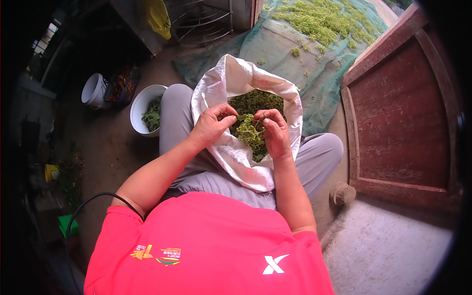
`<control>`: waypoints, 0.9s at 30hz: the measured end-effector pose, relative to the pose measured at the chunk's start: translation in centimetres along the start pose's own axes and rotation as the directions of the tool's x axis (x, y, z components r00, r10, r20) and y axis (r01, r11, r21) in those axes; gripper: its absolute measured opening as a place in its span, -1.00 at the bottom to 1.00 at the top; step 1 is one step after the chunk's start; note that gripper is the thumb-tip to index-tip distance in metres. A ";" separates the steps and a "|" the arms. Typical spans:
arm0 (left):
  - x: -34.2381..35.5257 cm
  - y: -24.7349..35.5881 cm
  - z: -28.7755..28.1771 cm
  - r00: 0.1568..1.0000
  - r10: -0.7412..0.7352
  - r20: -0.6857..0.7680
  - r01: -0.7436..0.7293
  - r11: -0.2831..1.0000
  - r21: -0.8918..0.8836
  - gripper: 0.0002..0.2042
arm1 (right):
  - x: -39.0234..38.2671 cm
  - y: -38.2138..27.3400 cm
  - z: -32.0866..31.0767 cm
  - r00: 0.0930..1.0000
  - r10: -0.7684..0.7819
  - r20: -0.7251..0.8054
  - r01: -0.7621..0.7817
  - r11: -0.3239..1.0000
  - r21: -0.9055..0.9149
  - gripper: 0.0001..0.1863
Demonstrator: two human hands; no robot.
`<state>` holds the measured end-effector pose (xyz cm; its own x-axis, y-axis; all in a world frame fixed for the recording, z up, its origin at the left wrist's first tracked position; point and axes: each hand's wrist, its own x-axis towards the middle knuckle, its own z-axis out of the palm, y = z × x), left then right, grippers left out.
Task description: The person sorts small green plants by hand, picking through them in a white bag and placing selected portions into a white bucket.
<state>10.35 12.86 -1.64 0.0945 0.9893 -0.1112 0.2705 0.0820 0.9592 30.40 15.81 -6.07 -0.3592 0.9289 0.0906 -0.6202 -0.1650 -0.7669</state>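
A white woven sack [209, 93] stands between my knees with its rim rolled outward. Inside it lies a mass of green sprigs [258, 101]. Over the sack's mouth, a cluster of small yellow-green berries or buds [250, 130] hangs between my hands. My left hand [216, 123] pinches at the left side of the cluster, thumb against fingers. On the other side my right hand [275, 132] grips the cluster's stem between thumb and fingers. Exactly where the left fingertips meet the plant is too small to make out.
At left, a white bucket [137, 115] holds green leaves; another white bucket [93, 91] lies tilted beside a dark basket of reddish things [123, 86]. Green netting [314, 88] spread with clusters lies ahead. A red wooden door [400, 118] stands at right, a metal rack [201, 22] behind.
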 end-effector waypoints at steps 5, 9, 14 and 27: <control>0.3 1.3 -1.3 0.993 -0.103 0.059 0.118 0.905 -0.409 -0.97 | 0.1 0.2 0.0 0.998 0.064 -0.030 -0.064 0.998 0.007 -0.88; 0.1 2.2 -0.4 0.962 -0.207 0.178 0.249 0.930 -0.268 -0.92 | -0.1 0.0 0.6 0.990 0.143 -0.001 -0.140 0.965 -0.224 -0.86; -0.3 2.5 0.8 0.969 -0.141 0.204 0.188 0.954 -0.233 -0.85 | -0.1 0.2 0.9 0.990 0.135 0.051 -0.094 0.872 -0.481 -0.86; 0.1 -0.1 0.3 0.969 -0.220 0.116 0.248 0.880 -0.404 -0.92 | -0.1 -0.1 1.7 0.990 0.143 -0.010 -0.141 0.957 -0.254 -0.65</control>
<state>10.66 12.94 -1.88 0.1435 0.9262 -0.3486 -0.1256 0.3665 0.9219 29.30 15.18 -4.95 -0.4374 0.8989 -0.0262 -0.3654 -0.2043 -0.9082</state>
